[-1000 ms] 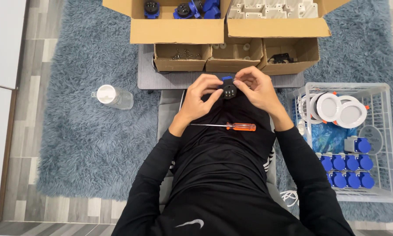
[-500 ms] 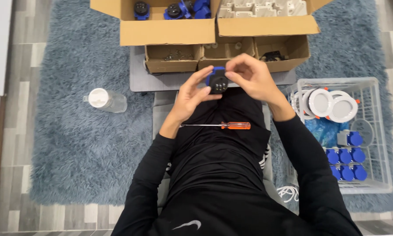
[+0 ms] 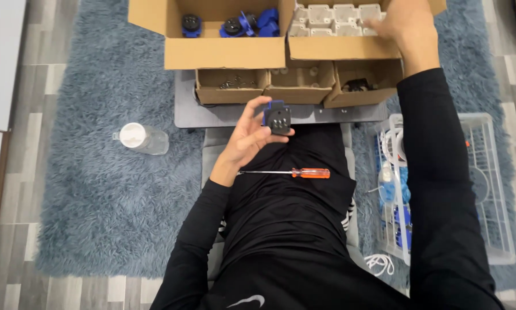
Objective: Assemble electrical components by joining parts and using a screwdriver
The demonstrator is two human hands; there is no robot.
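Left hand (image 3: 247, 138) grips a black-and-blue part (image 3: 277, 117) above the lap, face up for viewing, while the right hand (image 3: 403, 24) (fingers spread open) reaches into a box (image 3: 344, 49) of white parts.

Black-and-blue square part (image 3: 277, 116), held upright

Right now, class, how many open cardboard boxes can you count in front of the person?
5. Two large ones at the back: left and right. Three small ones in front: left, middle, right. More may lie beyond the top edge.
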